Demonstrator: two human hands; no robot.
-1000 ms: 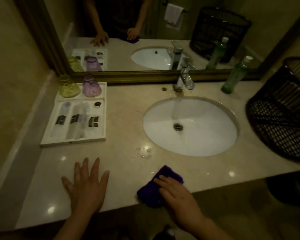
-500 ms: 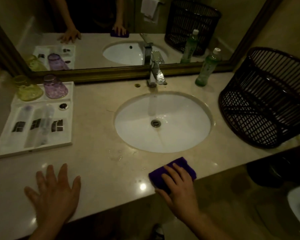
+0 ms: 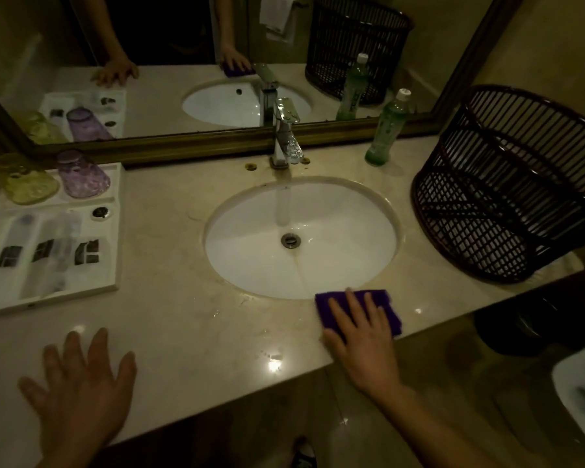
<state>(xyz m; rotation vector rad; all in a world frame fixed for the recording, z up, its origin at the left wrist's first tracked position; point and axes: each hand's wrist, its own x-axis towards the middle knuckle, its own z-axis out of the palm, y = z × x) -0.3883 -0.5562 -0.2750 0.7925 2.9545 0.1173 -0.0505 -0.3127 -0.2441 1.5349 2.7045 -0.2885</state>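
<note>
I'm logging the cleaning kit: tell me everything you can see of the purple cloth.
The purple cloth is a deep violet, soft-looking fabric folded into a flat, roughly rectangular pad. It lies on the beige counter near its front edge, just in front of the white basin rim. The right hand presses on it with straight fingers, hiding its middle; only the edges show.

My left hand (image 3: 81, 390): lay flat on the desk (image 3: 190, 332) near its front edge, palm down, fingers straight and spread wide, thumb out. My right hand (image 3: 362, 339): palm down, fingers straight, slightly parted, pointed away from me. My right forearm (image 3: 429, 427): bare, angled back toward lower right.
</note>
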